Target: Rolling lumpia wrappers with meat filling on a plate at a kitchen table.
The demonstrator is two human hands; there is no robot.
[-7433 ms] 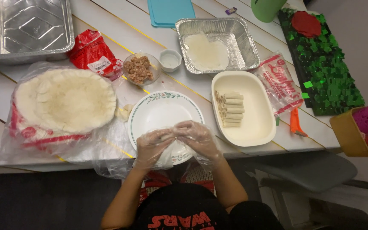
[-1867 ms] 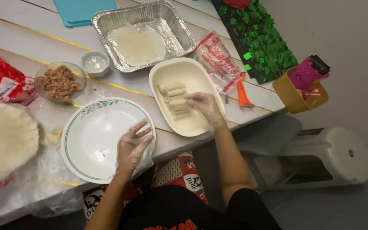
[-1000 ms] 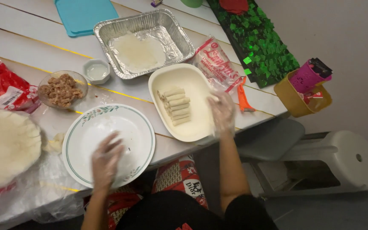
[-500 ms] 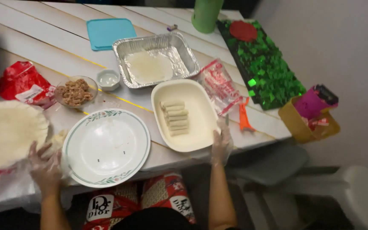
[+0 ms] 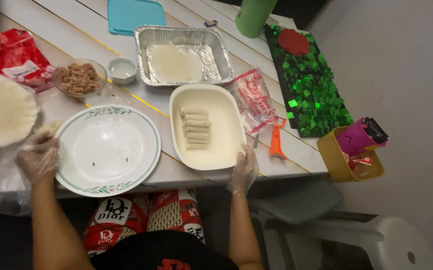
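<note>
One long white slatted desk (image 5: 66, 30) carries everything. Largest on it is the stack of round flat wrappers (image 5: 1, 112) at the left edge, lying on clear plastic. Next comes the round white plate (image 5: 107, 150) with a green leaf rim, bare, near the front edge. Just right of it sits the cream oval dish (image 5: 216, 145), holding five or so rolled wraps (image 5: 195, 128) stacked in a column. Behind that dish stands a foil tray (image 5: 182, 55) with a pale sheet in it. A red packet (image 5: 11, 55) lies at far left, a glass bowl of brown filling (image 5: 79, 79) beside it, then a small white cup (image 5: 122, 69).

The left hand (image 5: 37, 156), in a clear glove, rests with fingers loosely curled at the wrappers' edge, just beside the plate; whether it pinches a wrapper I cannot tell. The right hand (image 5: 244, 167), also gloved, lies fingers together against the dish's front right rim.
</note>
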